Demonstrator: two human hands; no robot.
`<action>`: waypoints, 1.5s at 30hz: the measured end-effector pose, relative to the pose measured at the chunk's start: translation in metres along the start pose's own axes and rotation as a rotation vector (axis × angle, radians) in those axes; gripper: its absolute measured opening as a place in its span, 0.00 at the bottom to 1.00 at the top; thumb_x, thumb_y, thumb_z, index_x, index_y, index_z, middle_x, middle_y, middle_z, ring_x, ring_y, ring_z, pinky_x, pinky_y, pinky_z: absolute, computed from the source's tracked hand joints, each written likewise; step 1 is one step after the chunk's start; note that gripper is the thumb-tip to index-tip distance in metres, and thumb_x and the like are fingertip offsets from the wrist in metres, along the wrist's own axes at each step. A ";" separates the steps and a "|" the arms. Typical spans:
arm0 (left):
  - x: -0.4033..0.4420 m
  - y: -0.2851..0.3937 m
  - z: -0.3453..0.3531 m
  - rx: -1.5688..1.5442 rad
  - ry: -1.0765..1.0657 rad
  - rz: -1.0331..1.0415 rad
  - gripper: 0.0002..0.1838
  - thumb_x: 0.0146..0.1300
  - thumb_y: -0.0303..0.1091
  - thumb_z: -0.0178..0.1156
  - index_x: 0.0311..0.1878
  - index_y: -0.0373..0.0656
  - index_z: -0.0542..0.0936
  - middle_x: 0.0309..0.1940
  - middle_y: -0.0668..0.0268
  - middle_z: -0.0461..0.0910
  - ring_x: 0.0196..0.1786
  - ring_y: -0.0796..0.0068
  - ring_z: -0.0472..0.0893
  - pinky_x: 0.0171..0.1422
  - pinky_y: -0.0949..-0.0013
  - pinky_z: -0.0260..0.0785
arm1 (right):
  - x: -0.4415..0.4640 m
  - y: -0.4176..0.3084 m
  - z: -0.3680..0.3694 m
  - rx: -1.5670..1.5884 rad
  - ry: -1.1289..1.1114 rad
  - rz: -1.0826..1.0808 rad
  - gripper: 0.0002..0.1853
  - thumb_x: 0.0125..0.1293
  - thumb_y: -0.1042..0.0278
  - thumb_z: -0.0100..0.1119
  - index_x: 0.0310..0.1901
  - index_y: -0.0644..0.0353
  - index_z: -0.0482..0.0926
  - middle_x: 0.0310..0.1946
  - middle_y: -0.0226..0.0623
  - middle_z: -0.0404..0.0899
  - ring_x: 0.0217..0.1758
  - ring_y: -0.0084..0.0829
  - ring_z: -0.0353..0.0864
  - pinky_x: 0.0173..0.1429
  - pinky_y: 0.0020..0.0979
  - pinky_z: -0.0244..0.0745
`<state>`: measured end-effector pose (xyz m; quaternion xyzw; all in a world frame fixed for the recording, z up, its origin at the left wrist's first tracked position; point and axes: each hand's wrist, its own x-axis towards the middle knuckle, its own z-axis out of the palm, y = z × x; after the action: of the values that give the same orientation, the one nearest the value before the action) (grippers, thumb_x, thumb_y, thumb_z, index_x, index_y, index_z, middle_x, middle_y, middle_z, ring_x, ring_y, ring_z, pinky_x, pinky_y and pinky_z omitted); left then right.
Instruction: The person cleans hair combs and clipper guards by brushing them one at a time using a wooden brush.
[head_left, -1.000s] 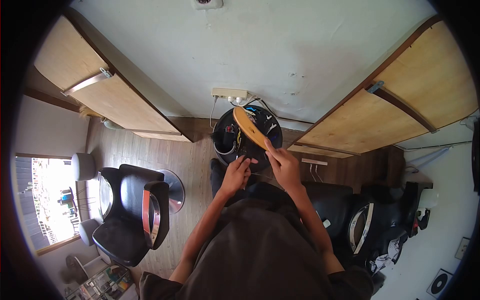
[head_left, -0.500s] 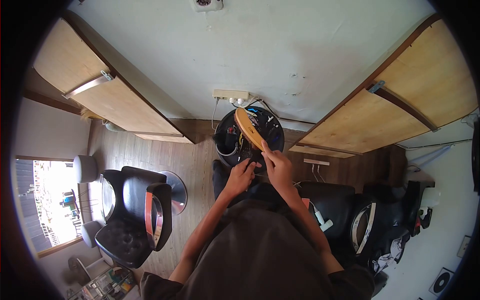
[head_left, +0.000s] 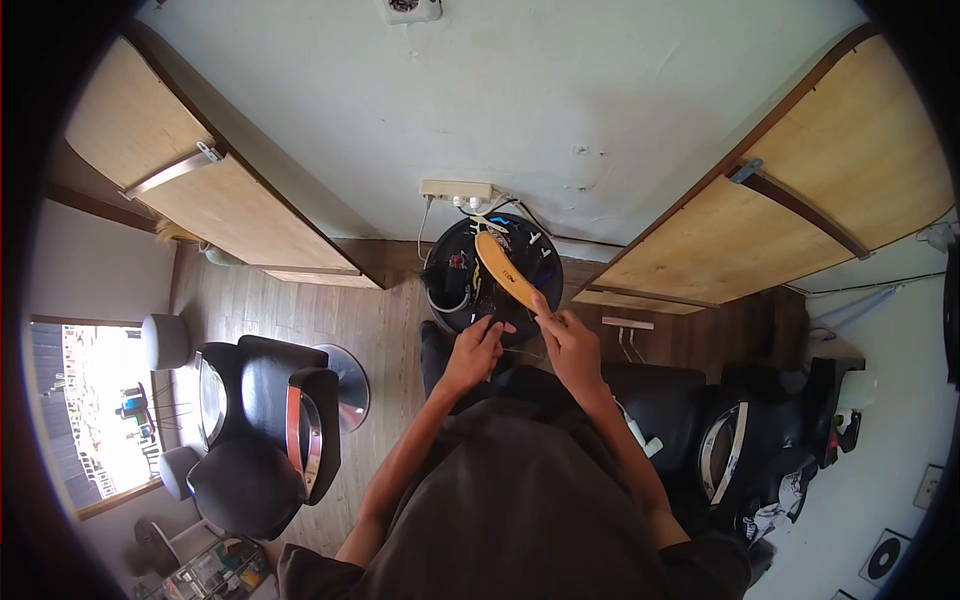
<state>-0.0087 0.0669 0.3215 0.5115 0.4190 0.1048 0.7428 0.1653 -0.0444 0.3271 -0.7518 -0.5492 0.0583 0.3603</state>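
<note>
Above a round black tray point(head_left: 452, 240), a wooden brush point(head_left: 507, 272) is slanting up and away from the right hand point(head_left: 573, 350), whose fingers are gripping its near end. The left hand point(head_left: 475, 354) is hanging just beside it, apart from the right, its fingers curling inward; whether they are closing on something small and dark, I cannot tell. Work with the brush seems to be going on: it is already being held clear of the tray and not yet resting anywhere, though how much is remaining is not showing. Around it, white clips point(head_left: 534, 238) and a blue item point(head_left: 500, 219) are lying in the tray, while a round container point(head_left: 449, 308) is crowding the left hand's side. Behind, a power strip point(head_left: 457, 189) and cables are hemming in the far edge. Farther out, black chairs point(head_left: 265, 370) are standing on both sides.
</note>
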 end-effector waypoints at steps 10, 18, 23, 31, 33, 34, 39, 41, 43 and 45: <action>-0.006 -0.006 0.003 -0.198 -0.070 -0.115 0.16 0.86 0.40 0.49 0.54 0.40 0.82 0.20 0.76 0.67 0.17 0.87 0.65 0.18 0.75 0.56 | 0.012 -0.007 0.031 0.585 0.132 0.403 0.21 0.76 0.70 0.67 0.69 0.46 0.83 0.20 0.32 0.63 0.27 0.16 0.68 0.33 0.29 0.68; -0.011 -0.007 -0.008 -0.108 0.020 -0.025 0.15 0.86 0.39 0.49 0.53 0.40 0.82 0.21 0.76 0.67 0.16 0.86 0.65 0.19 0.75 0.57 | -0.006 0.001 0.001 -0.068 0.010 -0.013 0.28 0.73 0.69 0.68 0.72 0.37 0.80 0.29 0.35 0.79 0.29 0.36 0.85 0.33 0.38 0.80; -0.011 -0.025 0.005 0.015 -0.014 0.014 0.15 0.85 0.39 0.50 0.51 0.40 0.83 0.21 0.75 0.69 0.17 0.86 0.66 0.21 0.75 0.59 | 0.007 0.002 0.019 0.045 0.073 0.004 0.26 0.73 0.70 0.68 0.71 0.40 0.82 0.27 0.36 0.77 0.27 0.34 0.81 0.33 0.34 0.76; -0.017 -0.012 0.001 -0.198 -0.018 -0.075 0.15 0.85 0.40 0.50 0.53 0.40 0.83 0.21 0.76 0.67 0.17 0.88 0.63 0.19 0.76 0.55 | 0.017 -0.004 0.032 0.522 0.130 0.339 0.22 0.75 0.71 0.67 0.69 0.49 0.84 0.20 0.33 0.64 0.26 0.20 0.70 0.32 0.28 0.67; -0.018 -0.006 -0.002 -0.211 0.018 -0.057 0.15 0.85 0.40 0.50 0.53 0.40 0.82 0.21 0.76 0.66 0.17 0.88 0.63 0.19 0.76 0.54 | 0.014 -0.001 0.013 0.208 0.056 0.132 0.23 0.75 0.70 0.66 0.70 0.44 0.83 0.23 0.35 0.73 0.25 0.30 0.76 0.32 0.31 0.73; -0.018 -0.004 -0.004 -0.220 0.052 -0.039 0.15 0.85 0.39 0.51 0.54 0.40 0.82 0.20 0.77 0.65 0.16 0.87 0.63 0.18 0.76 0.54 | 0.012 0.002 0.009 0.208 0.055 0.130 0.23 0.75 0.70 0.66 0.70 0.44 0.83 0.23 0.35 0.73 0.25 0.30 0.76 0.32 0.31 0.73; -0.016 -0.012 -0.010 -0.100 0.040 -0.021 0.15 0.86 0.39 0.50 0.52 0.40 0.83 0.20 0.76 0.67 0.16 0.87 0.65 0.19 0.75 0.56 | 0.002 0.006 0.006 0.025 0.034 0.010 0.26 0.73 0.72 0.69 0.71 0.39 0.82 0.29 0.38 0.79 0.26 0.36 0.78 0.34 0.36 0.75; -0.017 -0.015 -0.006 -0.028 0.030 -0.022 0.15 0.86 0.39 0.50 0.52 0.40 0.83 0.20 0.75 0.68 0.17 0.87 0.66 0.19 0.75 0.57 | 0.004 0.008 0.011 0.022 0.026 0.021 0.26 0.73 0.71 0.68 0.71 0.40 0.82 0.28 0.37 0.79 0.27 0.36 0.81 0.34 0.35 0.76; -0.014 -0.020 -0.005 0.017 0.009 0.014 0.16 0.86 0.40 0.50 0.52 0.41 0.84 0.21 0.74 0.70 0.17 0.86 0.67 0.19 0.75 0.58 | 0.009 0.009 0.019 0.018 0.018 0.032 0.26 0.74 0.70 0.67 0.72 0.41 0.81 0.27 0.35 0.78 0.28 0.36 0.83 0.34 0.34 0.78; -0.014 -0.022 -0.005 0.008 0.001 -0.005 0.16 0.86 0.40 0.50 0.52 0.41 0.84 0.21 0.74 0.69 0.17 0.86 0.66 0.19 0.75 0.58 | 0.013 0.009 0.031 0.129 0.052 0.143 0.23 0.75 0.68 0.66 0.70 0.43 0.83 0.23 0.34 0.75 0.27 0.31 0.81 0.34 0.30 0.76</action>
<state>-0.0269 0.0521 0.3089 0.5134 0.4210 0.1014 0.7408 0.1623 -0.0193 0.3031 -0.7655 -0.4798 0.0997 0.4169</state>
